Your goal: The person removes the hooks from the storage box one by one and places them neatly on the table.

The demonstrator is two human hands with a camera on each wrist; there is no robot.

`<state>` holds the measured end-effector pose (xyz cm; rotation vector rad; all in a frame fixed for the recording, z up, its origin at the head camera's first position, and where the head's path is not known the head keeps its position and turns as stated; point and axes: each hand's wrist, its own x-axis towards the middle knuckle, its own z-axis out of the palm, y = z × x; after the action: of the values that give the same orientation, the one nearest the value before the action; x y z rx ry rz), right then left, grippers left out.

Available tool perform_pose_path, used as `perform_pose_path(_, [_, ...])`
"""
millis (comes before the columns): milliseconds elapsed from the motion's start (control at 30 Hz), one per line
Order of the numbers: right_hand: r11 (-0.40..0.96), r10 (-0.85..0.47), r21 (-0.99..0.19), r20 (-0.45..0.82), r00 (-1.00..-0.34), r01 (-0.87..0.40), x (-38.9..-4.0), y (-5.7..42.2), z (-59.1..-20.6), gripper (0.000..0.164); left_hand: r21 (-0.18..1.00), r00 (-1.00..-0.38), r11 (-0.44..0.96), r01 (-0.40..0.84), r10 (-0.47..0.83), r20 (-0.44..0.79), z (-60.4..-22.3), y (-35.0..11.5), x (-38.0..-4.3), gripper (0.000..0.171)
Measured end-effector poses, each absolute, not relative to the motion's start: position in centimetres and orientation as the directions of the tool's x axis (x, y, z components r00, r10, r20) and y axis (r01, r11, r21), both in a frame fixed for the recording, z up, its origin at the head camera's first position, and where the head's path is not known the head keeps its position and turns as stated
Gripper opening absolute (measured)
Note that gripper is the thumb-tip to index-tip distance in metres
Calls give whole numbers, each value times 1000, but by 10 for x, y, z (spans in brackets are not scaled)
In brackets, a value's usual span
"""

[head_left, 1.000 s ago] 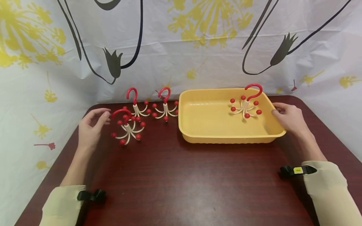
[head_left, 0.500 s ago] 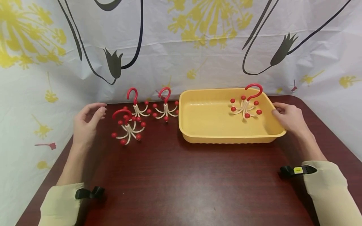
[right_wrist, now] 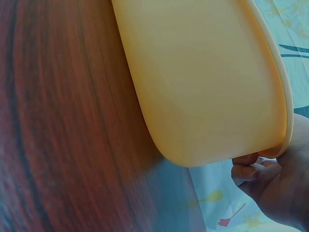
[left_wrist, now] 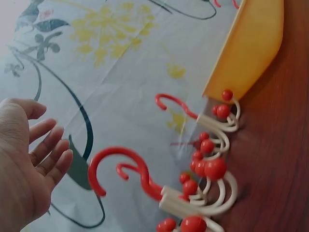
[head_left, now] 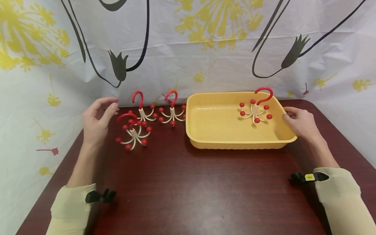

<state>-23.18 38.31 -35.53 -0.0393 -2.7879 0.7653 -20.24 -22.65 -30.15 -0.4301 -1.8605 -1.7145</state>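
Note:
My left hand [head_left: 97, 122] hovers at the table's left side with fingers loosely bent and nothing in them. Just right of it stands a cream hook hanger [head_left: 133, 133] with a red hook on top and red balls on its arm tips. Behind it are two more such hangers, one at the left [head_left: 141, 113] and one beside the tray [head_left: 172, 112]. In the left wrist view the hand [left_wrist: 26, 169] is apart from the nearest red hook [left_wrist: 116, 151]. My right hand [head_left: 304, 124] grips the right rim of the yellow plastic tray [head_left: 214, 129]; another hanger [head_left: 255, 109] stands inside it.
The dark red-brown wooden table [head_left: 188, 189] stretches in front of the tray. A white patterned cloth [head_left: 164, 42] hangs behind and along the sides. Each wrist wears a black strap, the left strap [head_left: 101, 195] and the right strap [head_left: 309, 177].
My left hand drew back left from the front hanger, then rose and came a little to the right. The right hand, the tray and the hangers have stayed put.

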Motion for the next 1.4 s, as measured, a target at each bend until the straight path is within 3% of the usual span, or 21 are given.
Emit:
perform_pose_path(533, [863, 96, -504, 222, -970, -30, -231, 385, -357, 43, 773, -779, 110, 625, 20, 627, -297, -178, -207, 20])
perform_pose_path(1400, [864, 90, -501, 242, -966, -46, -232, 385, -357, 42, 825, -800, 20, 565, 259, 542, -312, -91, -226, 22])
